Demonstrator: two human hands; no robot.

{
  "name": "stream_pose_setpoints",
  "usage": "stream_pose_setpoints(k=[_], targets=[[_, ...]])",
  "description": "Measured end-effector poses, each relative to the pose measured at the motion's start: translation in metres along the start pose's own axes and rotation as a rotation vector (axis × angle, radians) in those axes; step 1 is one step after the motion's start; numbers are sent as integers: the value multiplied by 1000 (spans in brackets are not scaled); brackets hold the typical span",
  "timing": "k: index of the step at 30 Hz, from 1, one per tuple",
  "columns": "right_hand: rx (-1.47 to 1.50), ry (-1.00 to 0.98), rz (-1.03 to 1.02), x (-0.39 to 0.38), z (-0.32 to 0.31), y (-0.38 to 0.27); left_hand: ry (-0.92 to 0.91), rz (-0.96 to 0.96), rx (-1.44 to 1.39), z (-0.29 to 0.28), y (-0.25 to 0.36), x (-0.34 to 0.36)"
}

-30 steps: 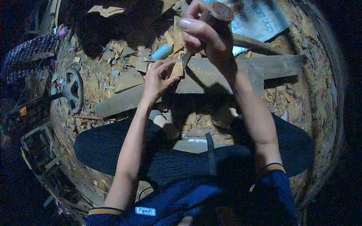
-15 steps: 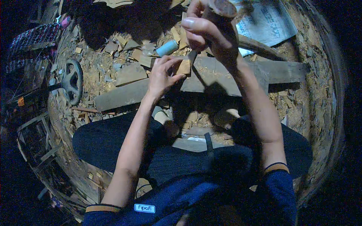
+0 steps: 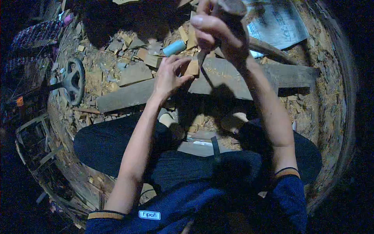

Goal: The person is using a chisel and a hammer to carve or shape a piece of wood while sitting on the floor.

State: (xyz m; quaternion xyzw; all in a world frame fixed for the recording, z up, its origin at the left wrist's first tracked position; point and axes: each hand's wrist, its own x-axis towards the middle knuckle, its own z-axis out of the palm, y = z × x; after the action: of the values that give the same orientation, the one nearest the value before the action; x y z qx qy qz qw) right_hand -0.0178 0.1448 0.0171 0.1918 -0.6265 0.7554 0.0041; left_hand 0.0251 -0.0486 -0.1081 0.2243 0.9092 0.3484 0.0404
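Note:
My left hand (image 3: pixel 168 76) pinches a small pale wood block (image 3: pixel 192 68) between thumb and fingers, over a thick wooden plank (image 3: pixel 226 74). Above and to the right, my right hand (image 3: pixel 220 33) is wrapped round a bladed tool with a thick, round-ended wooden handle (image 3: pixel 233 7). Its dark metal blade (image 3: pixel 201 57) points down and sits right beside the block; whether the edge touches the wood I cannot tell. The exact kind of tool is hidden by the hand. A hard shadow of hand and tool falls across the plank.
Wood chips and offcuts (image 3: pixel 134 74) litter the ground around the plank. Beyond my left hand lies a light-blue cylinder (image 3: pixel 174 47). A printed sheet (image 3: pixel 278 27) is at the far right, next to a wooden bar (image 3: pixel 272 50). At left stands a dark spoked wheel (image 3: pixel 74 82).
Both hands keep their grips and have barely moved. The block has turned slightly against the blade, and the whole view has shifted a little.

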Motion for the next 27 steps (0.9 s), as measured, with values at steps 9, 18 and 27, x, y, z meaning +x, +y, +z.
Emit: stream_pose_setpoints(k=[9,18,27], targets=[[86,39,65,-4,-1,7,20,4,19,7,0,-2],[-104,-8,-20,8,-9,-4,21,35,51,5,6,9],[145,-71,395,-23,-46,84,203,34,-108,-26,20,4]])
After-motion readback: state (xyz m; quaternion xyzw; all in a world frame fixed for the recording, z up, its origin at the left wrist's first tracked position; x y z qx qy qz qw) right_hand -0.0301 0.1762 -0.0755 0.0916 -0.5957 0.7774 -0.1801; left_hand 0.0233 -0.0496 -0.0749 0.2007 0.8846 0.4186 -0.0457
